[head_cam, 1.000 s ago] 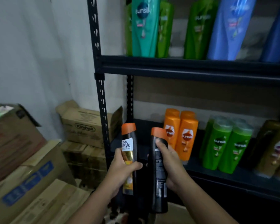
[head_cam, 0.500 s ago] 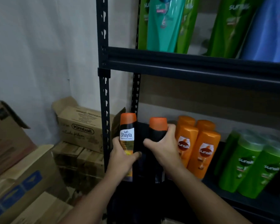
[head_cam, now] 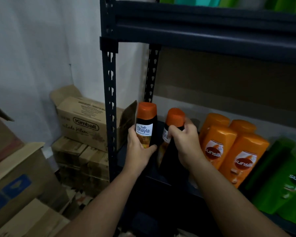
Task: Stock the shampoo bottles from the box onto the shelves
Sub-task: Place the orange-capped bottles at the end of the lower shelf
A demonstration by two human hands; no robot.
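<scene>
Two black Safi Shayla shampoo bottles with orange caps stand upright at the left end of the lower shelf. My left hand grips the left bottle around its middle, label facing me. My right hand holds the right bottle just below its cap, from the right side. The two bottles are close together, a narrow gap between them. Their lower parts are lost in shadow.
Orange Sunsilk bottles stand right of my hands, green ones farther right. The dark metal upright and upper shelf beam frame the bay. Cardboard boxes, one marked Kimball, are stacked left of the rack.
Both hands carried the two bottles forward and into the lower shelf's left end. The right bottle has turned so part of its label shows. The camera came closer.
</scene>
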